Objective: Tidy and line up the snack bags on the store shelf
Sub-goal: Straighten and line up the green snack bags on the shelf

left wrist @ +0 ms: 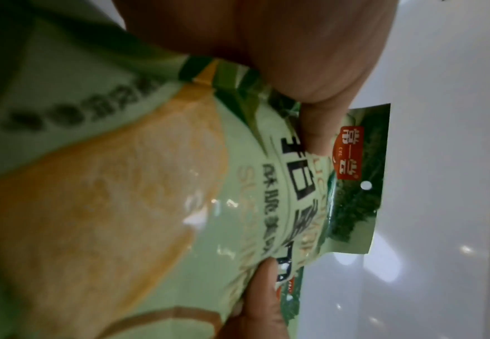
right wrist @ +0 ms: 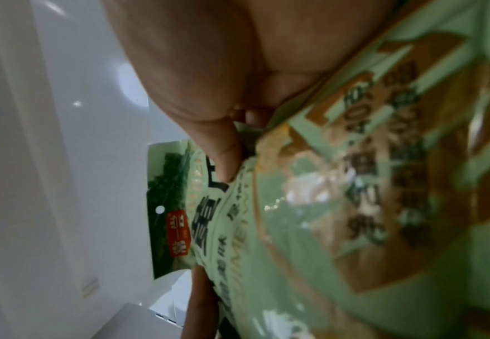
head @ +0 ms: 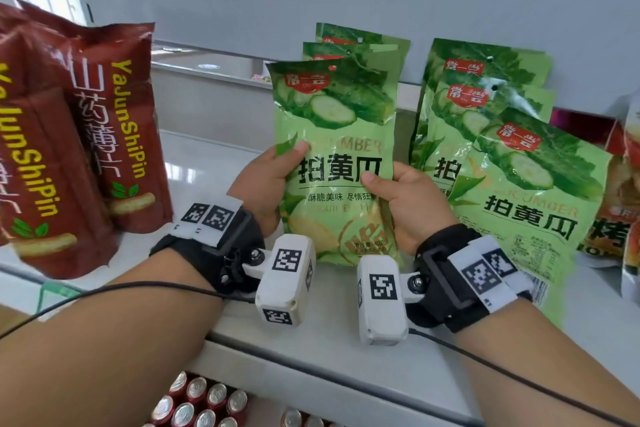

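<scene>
Both hands, left hand [head: 263,180] and right hand [head: 412,201], pinch one glossy green cucumber-print snack bag [head: 337,163] upright by its sides, probably squaring it near the white shelf's [head: 214,163] front edge.

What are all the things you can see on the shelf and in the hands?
Held green snack bag: one, green with cucumber picture, upright at the shelf front, gripped by both hands.
Green bags behind it: at least two, green, standing behind the held bag.
Green bags on the right: at least three, green, leaning in an overlapping row.
Red bags: at least three, dark red with yellow letters, at the left.
Orange bags: partly cut off, count unclear, far right.
Shelf: one, white.
Cans: several, red with silver tops, on the shelf below.
Left hand: holds the bag's left edge.
Right hand: holds the bag's right edge.
</scene>
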A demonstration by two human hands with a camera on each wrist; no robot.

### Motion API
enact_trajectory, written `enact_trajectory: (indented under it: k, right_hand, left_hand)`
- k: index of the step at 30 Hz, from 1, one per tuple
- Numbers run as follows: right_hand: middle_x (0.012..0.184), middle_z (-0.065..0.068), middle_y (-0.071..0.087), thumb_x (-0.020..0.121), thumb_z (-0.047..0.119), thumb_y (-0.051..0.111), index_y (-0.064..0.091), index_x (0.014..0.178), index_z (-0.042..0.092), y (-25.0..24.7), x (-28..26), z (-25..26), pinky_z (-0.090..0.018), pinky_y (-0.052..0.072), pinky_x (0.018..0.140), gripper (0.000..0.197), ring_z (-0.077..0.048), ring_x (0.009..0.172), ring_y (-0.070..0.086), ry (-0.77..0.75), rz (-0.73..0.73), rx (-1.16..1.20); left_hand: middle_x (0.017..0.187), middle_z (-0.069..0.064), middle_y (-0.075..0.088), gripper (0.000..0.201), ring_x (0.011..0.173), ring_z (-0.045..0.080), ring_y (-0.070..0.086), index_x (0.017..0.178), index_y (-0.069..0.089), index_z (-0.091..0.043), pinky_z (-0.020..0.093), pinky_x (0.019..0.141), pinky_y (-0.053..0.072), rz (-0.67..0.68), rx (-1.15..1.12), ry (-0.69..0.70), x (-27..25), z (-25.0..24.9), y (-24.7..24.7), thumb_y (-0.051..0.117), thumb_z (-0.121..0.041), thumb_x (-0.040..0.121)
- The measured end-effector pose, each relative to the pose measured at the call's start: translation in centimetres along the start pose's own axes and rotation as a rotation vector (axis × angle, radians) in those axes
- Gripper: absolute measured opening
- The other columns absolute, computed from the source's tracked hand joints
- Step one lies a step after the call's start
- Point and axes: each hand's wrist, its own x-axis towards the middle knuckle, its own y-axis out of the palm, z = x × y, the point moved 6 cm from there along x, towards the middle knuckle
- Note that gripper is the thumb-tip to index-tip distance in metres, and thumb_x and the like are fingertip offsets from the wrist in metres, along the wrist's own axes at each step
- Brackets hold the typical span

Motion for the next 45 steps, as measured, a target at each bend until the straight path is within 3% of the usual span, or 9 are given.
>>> enact_trajectory:
  k: [4, 10, 15, 20, 24, 33, 37, 40, 45]
  right_hand:
    - [0.103, -0.008, 0.067, 0.084, 0.015, 0.068, 0.061, 0.107, 0.011, -0.6, -0.2, 0.5, -0.043, 0.053, 0.087, 0.024, -0.023, 0.093, 0.064, -0.026, -0.119, 0.005]
    - [0.094, 0.007, 0.056, 0.084, 0.015, 0.066, 0.056, 0.093, 0.029, 0.7, -1.5, 3.4, -0.014, 0.044, 0.064, 0.019, -0.006, 0.082, 0.054, -0.26, -0.013, -0.066]
    - [0.126, 0.0, 0.057, 0.061, 0.05, 0.075, 0.044, 0.127, 0.026, 3.5, -3.1, 4.3, -0.038, 0.049, 0.093, 0.077, -0.02, 0.117, 0.055, -0.3, 0.227, -0.054]
    - [0.091, 0.015, 0.073, 0.085, 0.038, 0.062, 0.064, 0.1, 0.028, 1.4, -3.3, 5.3, -0.022, 0.053, 0.072, 0.018, -0.003, 0.087, 0.068, -0.371, 0.014, -0.008]
    - [0.111, -0.003, 0.07, 0.066, 0.056, 0.068, 0.059, 0.12, 0.017, 0.8, -3.0, 4.8, -0.047, 0.051, 0.092, 0.067, -0.023, 0.105, 0.065, -0.239, 0.04, 0.19]
    - [0.09, 0.001, 0.074, 0.063, 0.025, 0.069, 0.064, 0.098, 0.015, 1.0, -2.7, 3.9, -0.033, 0.057, 0.069, 0.036, -0.018, 0.086, 0.07, -0.127, 0.182, 0.254]
    - [0.124, -0.012, 0.062, 0.073, 0.016, 0.071, 0.049, 0.128, 0.005, 1.1, -2.7, 3.2, -0.049, 0.047, 0.097, 0.06, -0.028, 0.113, 0.06, -0.053, 0.137, 0.172]
    - [0.098, -0.005, 0.072, 0.086, 0.005, 0.061, 0.061, 0.1, 0.016, 0.6, -2.3, 3.4, -0.041, 0.058, 0.077, 0.018, -0.022, 0.091, 0.07, -0.092, 0.078, 0.236]
    - [0.087, -0.005, 0.074, 0.076, 0.012, 0.069, 0.061, 0.099, 0.013, 0.4, -2.1, 2.8, -0.037, 0.058, 0.062, 0.025, -0.019, 0.076, 0.071, -0.021, 0.112, 0.325]
  left_hand:
    - [0.098, 0.016, 0.073, 0.033, 0.091, 0.03, 0.071, 0.097, 0.069, -0.011, 0.046, 0.079, 0.057, -0.094, -0.044, -0.003, -0.6, -1.0, -0.5, 0.051, -0.039, 0.096]
    - [0.095, 0.009, 0.075, 0.031, 0.091, 0.02, 0.071, 0.094, 0.067, -0.017, 0.033, 0.071, 0.058, -0.138, 0.023, 0.077, -1.9, -3.3, 0.1, 0.043, -0.035, 0.1]
    - [0.108, -0.006, 0.071, 0.048, 0.094, 0.008, 0.065, 0.1, 0.074, -0.028, 0.031, 0.08, 0.051, 0.162, 0.267, 0.139, -4.4, -4.6, 3.3, 0.037, -0.058, 0.091]
    - [0.085, -0.011, 0.069, 0.031, 0.081, 0.007, 0.059, 0.087, 0.073, -0.027, 0.021, 0.071, 0.045, 0.092, 0.397, 0.229, -5.4, -5.6, 5.0, 0.05, -0.046, 0.091]
    - [0.085, -0.006, 0.059, 0.014, 0.058, -0.009, 0.059, 0.107, 0.056, -0.019, 0.008, 0.046, 0.044, -0.132, 0.4, 0.314, -4.8, -6.5, 3.6, 0.057, -0.022, 0.093]
    - [0.079, 0.008, 0.073, 0.009, 0.068, 0.021, 0.07, 0.095, 0.063, -0.006, 0.033, 0.056, 0.057, -0.104, 0.067, 0.22, -4.7, -5.6, 3.1, 0.055, -0.009, 0.093]
    - [0.083, 0.009, 0.073, 0.011, 0.073, 0.022, 0.07, 0.096, 0.063, -0.007, 0.034, 0.06, 0.058, -0.092, 0.054, 0.212, -4.6, -5.5, 2.8, 0.054, -0.011, 0.093]
    - [0.097, 0.009, 0.074, 0.023, 0.086, 0.023, 0.071, 0.108, 0.063, -0.008, 0.033, 0.069, 0.058, 0.016, 0.171, 0.119, -4.9, -4.3, 2.6, 0.059, -0.015, 0.086]
    - [0.11, 0.018, 0.069, 0.035, 0.093, 0.029, 0.069, 0.12, 0.058, -0.004, 0.038, 0.072, 0.06, 0.054, 0.208, -0.049, -5.4, -1.5, 1.9, 0.057, -0.006, 0.085]
